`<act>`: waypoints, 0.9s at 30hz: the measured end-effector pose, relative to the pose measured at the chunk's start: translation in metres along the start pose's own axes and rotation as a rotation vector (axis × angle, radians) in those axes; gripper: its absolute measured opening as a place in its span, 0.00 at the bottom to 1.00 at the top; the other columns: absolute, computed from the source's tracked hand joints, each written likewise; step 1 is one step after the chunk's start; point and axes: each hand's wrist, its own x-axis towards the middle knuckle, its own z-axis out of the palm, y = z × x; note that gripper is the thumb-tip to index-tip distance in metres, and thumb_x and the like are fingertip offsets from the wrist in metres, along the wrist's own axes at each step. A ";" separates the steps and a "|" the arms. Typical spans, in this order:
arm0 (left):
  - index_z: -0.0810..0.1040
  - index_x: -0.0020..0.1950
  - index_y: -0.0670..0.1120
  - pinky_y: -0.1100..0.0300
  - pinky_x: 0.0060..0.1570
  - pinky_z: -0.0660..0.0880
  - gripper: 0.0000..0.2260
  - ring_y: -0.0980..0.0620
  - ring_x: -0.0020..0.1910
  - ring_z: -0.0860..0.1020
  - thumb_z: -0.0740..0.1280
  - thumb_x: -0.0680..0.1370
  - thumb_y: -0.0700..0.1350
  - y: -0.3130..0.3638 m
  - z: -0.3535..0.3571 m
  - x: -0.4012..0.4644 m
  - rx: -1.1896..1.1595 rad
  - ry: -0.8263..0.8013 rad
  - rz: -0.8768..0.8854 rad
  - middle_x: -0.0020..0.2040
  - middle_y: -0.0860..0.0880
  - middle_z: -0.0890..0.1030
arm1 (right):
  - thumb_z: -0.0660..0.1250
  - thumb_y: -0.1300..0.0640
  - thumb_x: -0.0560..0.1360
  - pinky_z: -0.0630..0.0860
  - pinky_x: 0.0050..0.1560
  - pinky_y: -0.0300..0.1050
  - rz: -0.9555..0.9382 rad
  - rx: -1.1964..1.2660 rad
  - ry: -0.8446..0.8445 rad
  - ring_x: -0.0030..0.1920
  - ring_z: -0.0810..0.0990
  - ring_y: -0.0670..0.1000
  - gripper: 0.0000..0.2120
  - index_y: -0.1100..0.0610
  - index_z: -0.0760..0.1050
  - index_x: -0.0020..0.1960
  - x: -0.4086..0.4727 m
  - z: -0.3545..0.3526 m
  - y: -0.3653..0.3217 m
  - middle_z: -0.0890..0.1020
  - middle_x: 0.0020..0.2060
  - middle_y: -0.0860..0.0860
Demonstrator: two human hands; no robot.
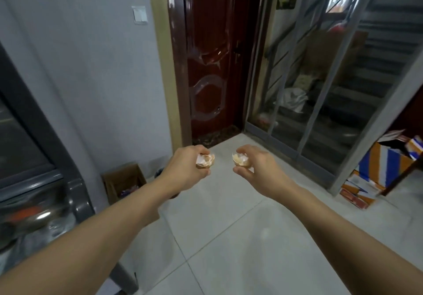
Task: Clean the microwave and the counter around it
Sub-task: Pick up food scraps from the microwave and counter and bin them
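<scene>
Both arms reach out over a white tiled floor. My left hand (pixel 186 168) grips a broken eggshell half (pixel 205 160), pale brown outside and white inside. My right hand (pixel 255 168) pinches a second eggshell half (pixel 240 159) between thumb and fingers. The two shells are held side by side, a short gap apart. No microwave or counter appears in this view.
A brown cardboard box (pixel 124 183) stands on the floor against the white wall, below my left forearm. A dark red door (pixel 212 61) is ahead, glass sliding panels (pixel 320 88) to its right. Orange and blue cartons (pixel 380 168) pile at the right. A grey cabinet (pixel 34 157) flanks the left.
</scene>
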 end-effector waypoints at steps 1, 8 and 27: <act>0.75 0.61 0.54 0.61 0.45 0.69 0.20 0.52 0.50 0.75 0.73 0.71 0.48 0.001 0.005 0.018 0.004 0.012 0.001 0.56 0.51 0.79 | 0.67 0.49 0.75 0.72 0.53 0.42 -0.007 0.004 -0.002 0.56 0.76 0.51 0.21 0.53 0.69 0.65 0.016 0.000 0.011 0.76 0.61 0.51; 0.75 0.62 0.52 0.61 0.47 0.69 0.19 0.52 0.53 0.75 0.73 0.71 0.47 0.010 0.029 0.144 -0.011 0.007 -0.020 0.57 0.51 0.79 | 0.68 0.49 0.74 0.74 0.53 0.43 -0.033 -0.015 -0.004 0.54 0.77 0.50 0.21 0.52 0.70 0.65 0.136 -0.002 0.082 0.76 0.59 0.51; 0.77 0.60 0.49 0.58 0.53 0.74 0.19 0.49 0.54 0.77 0.73 0.70 0.44 0.011 0.088 0.401 0.003 0.232 -0.398 0.55 0.49 0.81 | 0.70 0.54 0.73 0.72 0.55 0.46 -0.435 0.086 -0.271 0.55 0.75 0.53 0.20 0.56 0.72 0.62 0.455 0.000 0.227 0.77 0.56 0.54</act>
